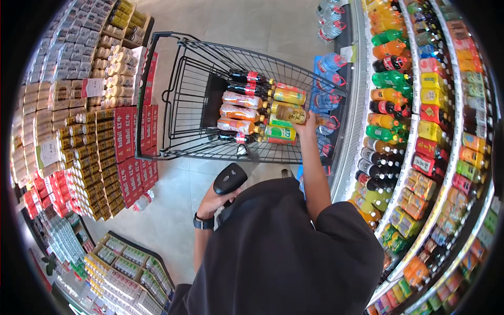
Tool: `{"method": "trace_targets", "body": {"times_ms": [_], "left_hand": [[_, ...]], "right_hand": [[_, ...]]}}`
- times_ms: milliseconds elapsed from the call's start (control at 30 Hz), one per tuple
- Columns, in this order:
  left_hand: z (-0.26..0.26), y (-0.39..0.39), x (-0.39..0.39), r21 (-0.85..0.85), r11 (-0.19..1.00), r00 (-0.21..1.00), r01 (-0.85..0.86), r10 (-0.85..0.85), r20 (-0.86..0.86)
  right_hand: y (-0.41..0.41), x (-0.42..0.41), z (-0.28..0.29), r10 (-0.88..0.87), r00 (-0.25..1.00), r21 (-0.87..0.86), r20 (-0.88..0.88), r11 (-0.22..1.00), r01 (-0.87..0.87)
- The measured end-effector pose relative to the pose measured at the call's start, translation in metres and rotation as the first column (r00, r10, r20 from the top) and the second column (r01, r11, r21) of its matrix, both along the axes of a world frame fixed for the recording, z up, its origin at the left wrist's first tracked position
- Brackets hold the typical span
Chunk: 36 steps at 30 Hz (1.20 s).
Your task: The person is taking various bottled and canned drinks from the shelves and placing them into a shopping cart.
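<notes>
My left hand [208, 204] is wrapped around a black handheld barcode scanner [231, 177], held close to my body. With my right hand [308, 125] I grip a plastic bottle of amber drink [289, 113] above the far part of the wire shopping cart [256, 158]. Below it, several bottles lie on their sides in rows: dark cola bottles [248, 88], orange-drink bottles [238, 113], yellow-labelled bottles [289, 95] and a green-and-yellow-labelled bottle [280, 133]. The held bottle partly hides those beneath it.
Refrigerated shelves [388, 94] packed with drinks run along the right. Large water bottles [330, 63] stand at their base. Stacked cans [84, 153] and Red Bull cartons [128, 173] rise on the left. Another drinks display [126, 264] is at lower left.
</notes>
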<state>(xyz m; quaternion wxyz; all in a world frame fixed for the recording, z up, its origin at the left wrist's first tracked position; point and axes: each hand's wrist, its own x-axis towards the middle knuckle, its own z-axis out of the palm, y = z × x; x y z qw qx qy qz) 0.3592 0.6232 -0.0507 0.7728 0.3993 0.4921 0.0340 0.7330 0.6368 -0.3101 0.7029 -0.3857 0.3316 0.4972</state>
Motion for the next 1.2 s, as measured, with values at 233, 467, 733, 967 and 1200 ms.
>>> {"method": "trace_targets", "body": {"times_ms": [233,467,733,967,1200], "left_hand": [[-0.002,-0.012,0.037,-0.092,0.987,0.987,-0.135,0.126,-0.096],[-0.009,0.001,0.057,-0.144,0.976,0.970,-0.165,0.133,-0.205],[-0.016,0.010,0.071,-0.142,0.959,0.960,-0.244,0.217,-0.179],[-0.024,0.013,0.088,-0.161,0.958,0.954,-0.236,0.197,-0.224],[-0.022,0.020,0.108,-0.158,0.966,0.963,-0.205,0.170,-0.208]], "right_hand": [[0.084,0.049,-0.148,-0.115,0.980,-0.002,0.160,0.993,0.117],[0.103,0.043,-0.107,0.103,0.971,-0.501,0.218,0.865,0.021],[0.012,0.084,-0.136,0.798,0.433,-0.805,0.420,0.548,-0.229],[0.057,0.100,-0.101,0.774,0.197,-0.771,0.602,0.628,-0.109],[0.061,0.116,-0.121,0.887,0.303,-0.888,0.349,0.416,-0.194]]}}
